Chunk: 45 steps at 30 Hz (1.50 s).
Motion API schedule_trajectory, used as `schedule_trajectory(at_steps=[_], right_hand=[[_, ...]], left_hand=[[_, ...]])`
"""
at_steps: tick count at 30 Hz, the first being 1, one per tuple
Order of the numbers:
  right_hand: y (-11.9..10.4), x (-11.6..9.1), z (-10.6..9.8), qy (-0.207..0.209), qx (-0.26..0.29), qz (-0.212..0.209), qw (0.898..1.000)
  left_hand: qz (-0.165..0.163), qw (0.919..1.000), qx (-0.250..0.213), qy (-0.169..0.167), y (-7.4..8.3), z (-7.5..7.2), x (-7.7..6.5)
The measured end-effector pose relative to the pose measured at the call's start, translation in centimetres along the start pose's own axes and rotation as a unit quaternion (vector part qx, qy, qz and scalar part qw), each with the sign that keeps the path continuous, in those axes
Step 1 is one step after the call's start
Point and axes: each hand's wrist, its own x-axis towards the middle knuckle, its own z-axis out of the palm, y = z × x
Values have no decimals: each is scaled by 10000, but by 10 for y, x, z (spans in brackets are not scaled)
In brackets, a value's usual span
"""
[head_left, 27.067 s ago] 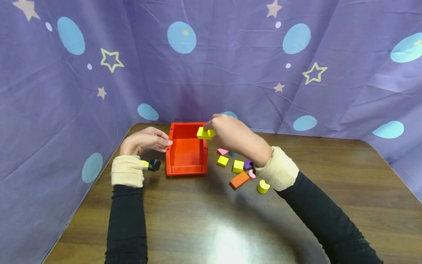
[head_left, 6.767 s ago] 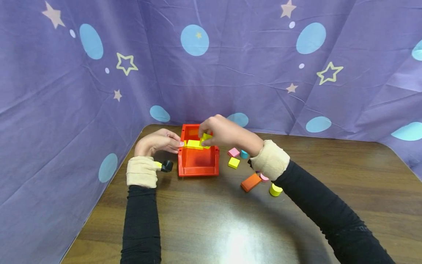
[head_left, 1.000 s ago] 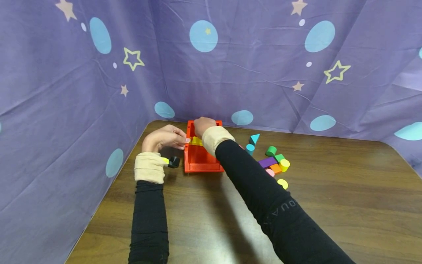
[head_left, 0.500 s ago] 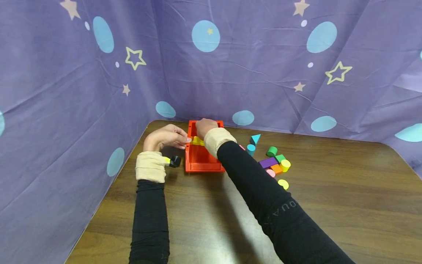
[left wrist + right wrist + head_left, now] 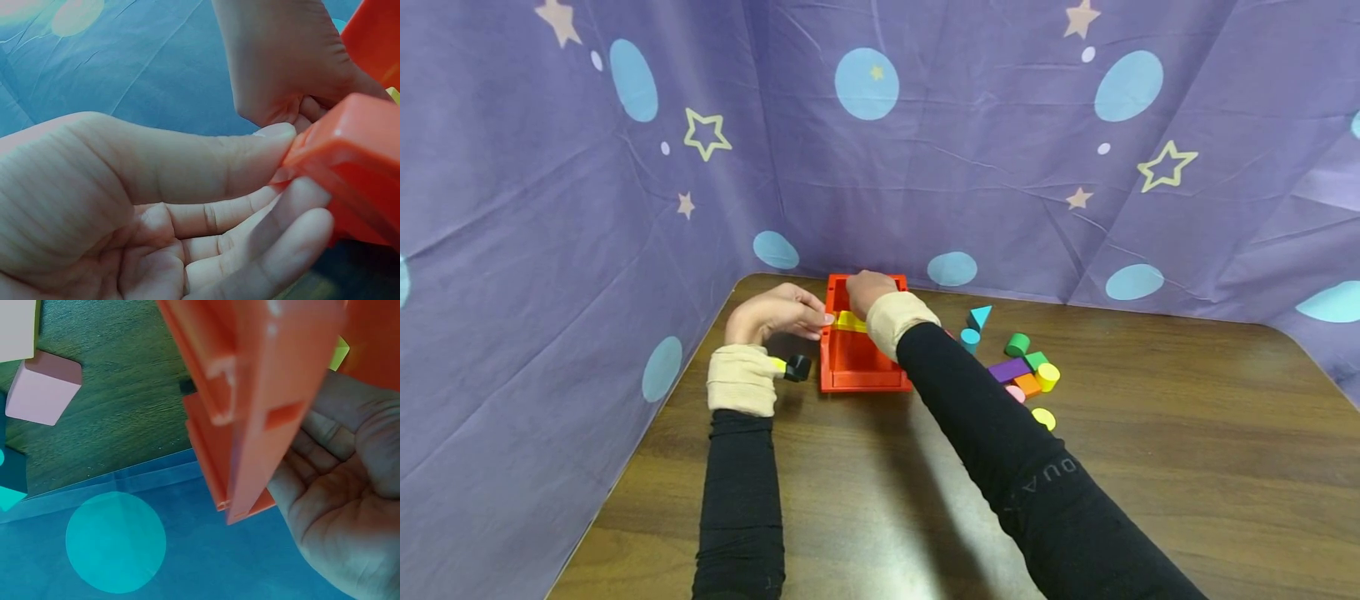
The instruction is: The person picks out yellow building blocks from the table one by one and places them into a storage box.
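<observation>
The red plastic bin (image 5: 861,382) stands near the back of the wooden table. My left hand (image 5: 782,314) pinches its left rim between thumb and fingers, as the left wrist view shows up close. My right hand (image 5: 868,290) reaches down into the rear of the bin, knuckles up. In the right wrist view the right hand (image 5: 350,469) is behind the bin's side wall (image 5: 269,425), its fingers bent and their tips hidden; I cannot tell whether they hold anything. Yellow blocks (image 5: 851,322) lie across the middle of the bin, partly covered by the right hand.
Right of the bin lie a blue triangle (image 5: 980,317), a blue cylinder (image 5: 970,339), a green cylinder (image 5: 1018,344), a purple block (image 5: 1009,369) and several other blocks. The right sleeve (image 5: 985,425) covers part of this group. A purple curtain (image 5: 1000,192) hangs behind the table.
Yellow blocks now lie in the bin, bare inside 27 seconds ago. The right hand, earlier holding a yellow block over the bin, now reaches into its rear. Both hands barely moved during the last second.
</observation>
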Motion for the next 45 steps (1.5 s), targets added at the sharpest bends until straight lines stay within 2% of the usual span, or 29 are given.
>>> schedule_trajectory(at_steps=[5,11,16,25,31,37,45], right_hand=[[2,-2,0,-10,-33,-33,10000],[2,-6,1,9,-173,-129,9998],[-2,-15,0,195,-430,-349,9983],[-5,-21,-5,258,-923,-811,9921],[0,-31,-22,586,-716,-1042,9902],[9,-42,-45,570,-550,-1070,9911],[44,-62,-72,936,-100,-1356,9863]], left_hand=[[-68,9999,71,24,0,1,1],[35,9999,105,-35,-1,1,2],[-5,9999,159,-32,-1,0,2],[-41,9999,142,-3,-1,1,2],[-2,9999,145,-37,0,2,2],[-21,9998,165,-52,-1,1,1],[-50,9998,198,-57,1,2,1]])
